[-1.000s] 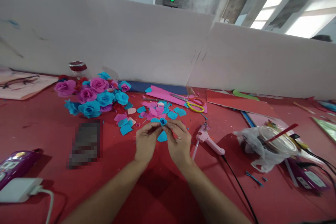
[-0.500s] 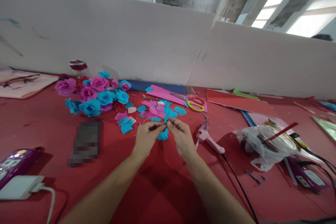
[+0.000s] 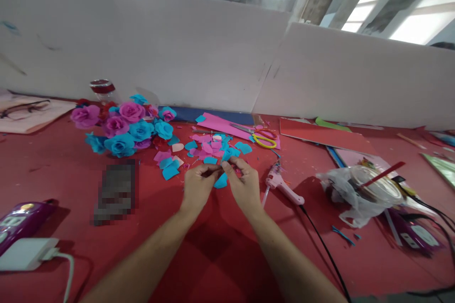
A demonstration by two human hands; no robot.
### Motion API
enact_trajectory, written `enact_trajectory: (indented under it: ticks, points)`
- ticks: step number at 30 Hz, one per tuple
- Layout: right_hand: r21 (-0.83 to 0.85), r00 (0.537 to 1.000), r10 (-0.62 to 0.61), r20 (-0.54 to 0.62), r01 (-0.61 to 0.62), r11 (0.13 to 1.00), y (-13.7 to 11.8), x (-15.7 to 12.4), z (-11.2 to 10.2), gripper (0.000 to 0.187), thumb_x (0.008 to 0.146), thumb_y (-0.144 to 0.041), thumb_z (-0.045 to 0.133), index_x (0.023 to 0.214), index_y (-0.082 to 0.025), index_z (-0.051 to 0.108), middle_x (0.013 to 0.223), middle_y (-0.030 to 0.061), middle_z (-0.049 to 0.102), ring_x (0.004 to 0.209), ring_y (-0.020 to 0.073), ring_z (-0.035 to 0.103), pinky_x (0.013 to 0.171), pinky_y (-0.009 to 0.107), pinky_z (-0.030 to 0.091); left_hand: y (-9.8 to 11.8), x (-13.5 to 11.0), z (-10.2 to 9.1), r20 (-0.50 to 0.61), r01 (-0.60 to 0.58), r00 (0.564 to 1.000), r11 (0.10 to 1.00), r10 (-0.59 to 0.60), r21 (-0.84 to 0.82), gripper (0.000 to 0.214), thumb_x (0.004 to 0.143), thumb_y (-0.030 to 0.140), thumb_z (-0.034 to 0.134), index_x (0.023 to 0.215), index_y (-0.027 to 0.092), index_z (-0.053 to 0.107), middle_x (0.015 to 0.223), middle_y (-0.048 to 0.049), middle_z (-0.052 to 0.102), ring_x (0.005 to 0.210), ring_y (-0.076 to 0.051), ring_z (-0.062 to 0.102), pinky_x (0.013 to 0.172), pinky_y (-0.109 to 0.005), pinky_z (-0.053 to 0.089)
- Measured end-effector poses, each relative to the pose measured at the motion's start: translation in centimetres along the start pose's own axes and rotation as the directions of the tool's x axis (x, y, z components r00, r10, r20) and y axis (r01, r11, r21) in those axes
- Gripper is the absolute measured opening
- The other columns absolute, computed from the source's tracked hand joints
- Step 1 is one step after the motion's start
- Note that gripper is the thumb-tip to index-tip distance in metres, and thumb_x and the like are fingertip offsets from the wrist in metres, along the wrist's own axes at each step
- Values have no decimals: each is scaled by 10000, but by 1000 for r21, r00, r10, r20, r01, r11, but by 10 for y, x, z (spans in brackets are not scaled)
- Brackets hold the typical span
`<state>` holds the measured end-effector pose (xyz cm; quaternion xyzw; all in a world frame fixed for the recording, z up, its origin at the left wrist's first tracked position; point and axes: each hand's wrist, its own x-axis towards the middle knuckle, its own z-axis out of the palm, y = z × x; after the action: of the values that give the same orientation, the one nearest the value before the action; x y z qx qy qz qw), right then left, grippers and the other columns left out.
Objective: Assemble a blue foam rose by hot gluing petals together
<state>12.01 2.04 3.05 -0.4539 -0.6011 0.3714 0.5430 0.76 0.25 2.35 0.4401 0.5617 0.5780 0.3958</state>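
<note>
My left hand [image 3: 197, 186] and my right hand [image 3: 242, 184] meet at the middle of the red table [image 3: 220, 255], fingertips pinched together. Between them they hold a small blue paper flower piece [image 3: 221, 181], with a blue petal hanging below the fingers. Loose blue and pink paper petals [image 3: 209, 149] lie scattered just beyond my hands. A pink glue gun [image 3: 282, 184] lies right of my right hand, its black cord trailing toward me.
A pile of finished pink and blue paper roses [image 3: 122, 125] sits at the back left. Yellow-handled scissors [image 3: 261, 138] rest on pink paper. A plastic bag with a cup [image 3: 362, 194] is on the right. A power strip and white charger [image 3: 24, 239] lie at the left.
The small blue rolled flower stood above my fingertips a second ago; now my hands have closed over it and sit slightly lower, with the blue petal still beneath them.
</note>
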Motion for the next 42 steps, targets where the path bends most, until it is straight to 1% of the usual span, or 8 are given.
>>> enact_trajectory:
  ticks: [8,12,18,23,28,32,36,42]
  points:
    - [17,999,-9,41,8,1000,5,2,1,197,699,-259,663,875,-171,684,842,38,693,800,179,611,756,312,479,-3,2,-1,-69,-28,997,999,30,22,101,660,234,658,695,205,748,664,-14,719,608,-148,615,612,-258,480]
    - [36,1000,-5,0,5,999,1,0,2,199,714,-281,667,878,-167,675,822,39,695,775,175,634,737,302,500,-6,1,-1,-65,-11,998,1000,13,27,94,656,246,668,684,197,742,638,-8,702,588,-140,596,595,-250,467]
    - [-167,992,-109,-66,97,981,7,-6,2,160,806,-333,624,849,-201,703,857,43,721,810,194,656,750,307,495,-6,-4,4,-15,-7,1000,1000,7,22,105,666,255,665,692,195,746,592,10,671,601,-138,595,604,-240,464]
    - [-281,979,-199,-50,178,943,10,-9,5,159,855,-295,569,865,-227,713,869,44,726,810,201,660,771,330,487,-5,-4,6,-109,-7,994,1000,10,26,99,630,265,691,672,186,736,640,-11,703,615,-149,609,619,-252,474]
    - [-157,985,-154,-75,141,977,4,-14,10,150,837,-267,594,912,-218,715,895,45,726,836,197,667,742,298,505,-15,-2,3,-143,-51,988,995,63,81,103,652,279,672,672,196,730,661,-10,706,624,-146,600,633,-255,464]
    - [-93,976,-210,-54,204,975,2,-14,8,122,819,-230,621,883,-234,725,880,31,727,832,187,660,761,300,499,-18,0,2,-93,-110,990,994,107,-24,72,645,235,655,647,193,714,618,17,668,614,-133,568,620,-242,461]
    - [-220,932,-359,-44,341,914,2,-10,2,109,832,-223,618,848,-258,721,832,21,735,807,192,653,809,346,443,-11,2,-1,17,-102,994,991,104,-81,118,670,203,646,750,197,733,732,2,705,688,-145,601,695,-265,483]
    - [-358,907,-421,-24,385,851,2,-6,-2,144,861,-230,582,779,-230,700,781,35,736,749,186,650,785,357,389,0,7,-10,-19,-133,991,962,132,-240,171,733,271,657,873,205,729,929,-51,721,882,-188,642,822,-309,490]
